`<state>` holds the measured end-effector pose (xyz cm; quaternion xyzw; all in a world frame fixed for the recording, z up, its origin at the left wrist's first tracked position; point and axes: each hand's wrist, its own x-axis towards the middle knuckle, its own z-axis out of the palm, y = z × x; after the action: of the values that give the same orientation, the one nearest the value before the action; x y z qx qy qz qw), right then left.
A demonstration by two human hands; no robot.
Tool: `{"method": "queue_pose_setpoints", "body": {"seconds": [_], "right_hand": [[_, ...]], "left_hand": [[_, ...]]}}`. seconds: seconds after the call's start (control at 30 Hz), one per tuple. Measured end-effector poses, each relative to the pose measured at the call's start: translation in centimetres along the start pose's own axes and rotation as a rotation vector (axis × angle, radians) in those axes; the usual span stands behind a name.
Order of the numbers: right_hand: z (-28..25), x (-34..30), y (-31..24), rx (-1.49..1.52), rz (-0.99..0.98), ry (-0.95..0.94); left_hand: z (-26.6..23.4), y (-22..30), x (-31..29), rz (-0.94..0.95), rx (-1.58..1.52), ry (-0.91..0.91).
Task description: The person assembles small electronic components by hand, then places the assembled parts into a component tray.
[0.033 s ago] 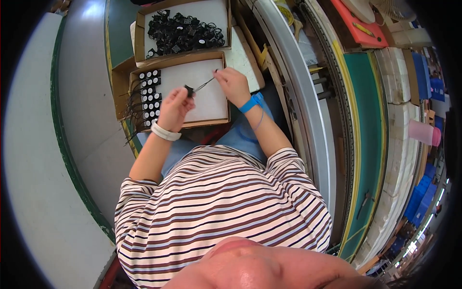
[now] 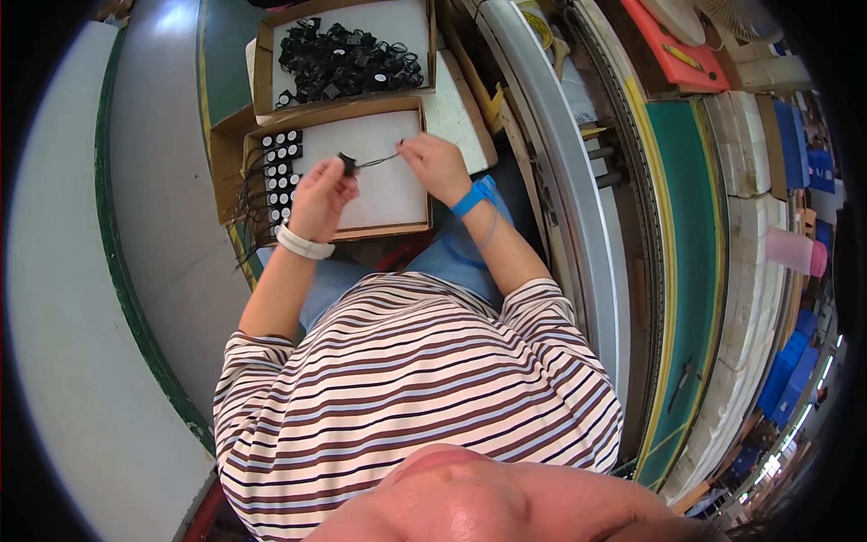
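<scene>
My left hand (image 2: 323, 196) is closed on a small black square part (image 2: 348, 164), pinched between thumb and fingers above the near cardboard box (image 2: 361, 232). From that part a thin black cable (image 2: 379, 162) runs to the right. My right hand (image 2: 437, 168) pinches the cable's far end, so the cable stretches between both hands. Along the left inside of this box stand rows of similar black parts with round white labels (image 2: 284, 183). Their cables (image 2: 246, 212) hang over the box's left edge.
Beyond it, a second cardboard box (image 2: 263, 54) holds a tangled heap of black parts with cables (image 2: 348, 59). A long grey metal rail (image 2: 578, 181) runs along the right, beside a green belt surface (image 2: 682, 181). On the left is a pale panel with a green edge (image 2: 113, 217).
My left hand has shifted slightly left with the black part. My right hand has moved slightly left and down, and the cable now lies flatter between them.
</scene>
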<state>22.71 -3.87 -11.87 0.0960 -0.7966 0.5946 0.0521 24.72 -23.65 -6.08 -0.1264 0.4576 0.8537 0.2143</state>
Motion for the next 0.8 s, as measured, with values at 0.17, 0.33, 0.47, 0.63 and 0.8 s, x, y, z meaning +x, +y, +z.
{"method": "queue_pose_setpoints", "body": {"seconds": [0.17, 0.33, 0.47, 0.63, 0.8], "right_hand": [[-1.7, -0.4, -6.6, 0.282, 0.336, -0.962], [-0.3, 1.3, -5.5, 1.190, 0.466, -0.167], [0.8, 0.8, -3.7, -0.339, -0.312, 0.058], [1.9, -0.6, -4.0, -0.428, -0.403, -0.210], [1.3, 0.3, -4.6, -0.188, -0.160, -0.489]], "left_hand": [[-1.1, 1.2, 1.8, 0.039, 0.051, 0.048], [0.7, -1.5, 1.4, -0.057, 0.110, 0.029], [1.1, -0.8, 1.1, -0.147, 0.024, 0.026], [-0.5, -0.7, 1.9, -0.125, -0.029, 0.059], [0.5, -2.7, 1.3, -0.054, 0.200, 0.083]]}}
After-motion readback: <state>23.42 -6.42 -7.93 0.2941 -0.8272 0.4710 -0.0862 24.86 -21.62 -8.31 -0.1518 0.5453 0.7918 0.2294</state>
